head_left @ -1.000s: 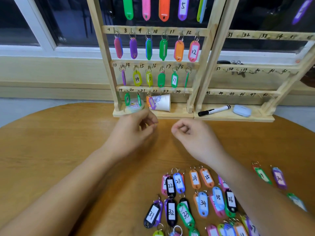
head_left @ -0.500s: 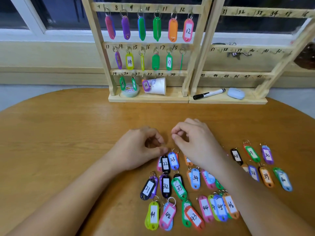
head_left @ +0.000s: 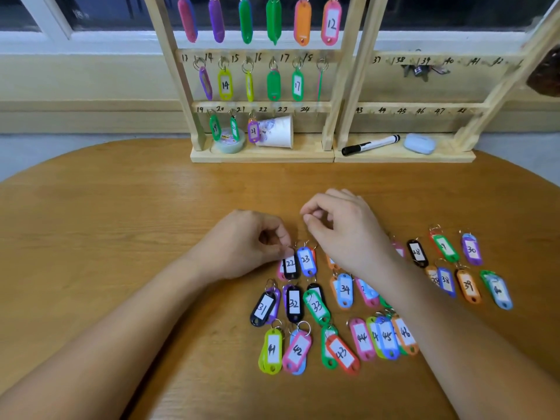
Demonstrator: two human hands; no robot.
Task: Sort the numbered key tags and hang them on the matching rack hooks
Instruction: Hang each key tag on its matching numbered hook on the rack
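Pinching tag 22 (head_left: pixel 290 265), left hand (head_left: pixel 242 244), right hand (head_left: pixel 345 234) curled

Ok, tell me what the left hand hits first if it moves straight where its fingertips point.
The left hand, fingertips aimed right, would first meet the ring of black tag 22, beside blue tag 23. They may touch it; depth is unclear.

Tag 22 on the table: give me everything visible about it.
Tag 22 is a black plastic key tag with a white paper insert, "22" handwritten in black. It lies flat on the wooden table, ring end toward the rack, at the top-left of the loose tags. It overlaps a pink tag on its left; blue tag 23 lies beside it. The left hand has curled fingertips at its ring end; the ring is mostly hidden, so a pinch can't be confirmed.
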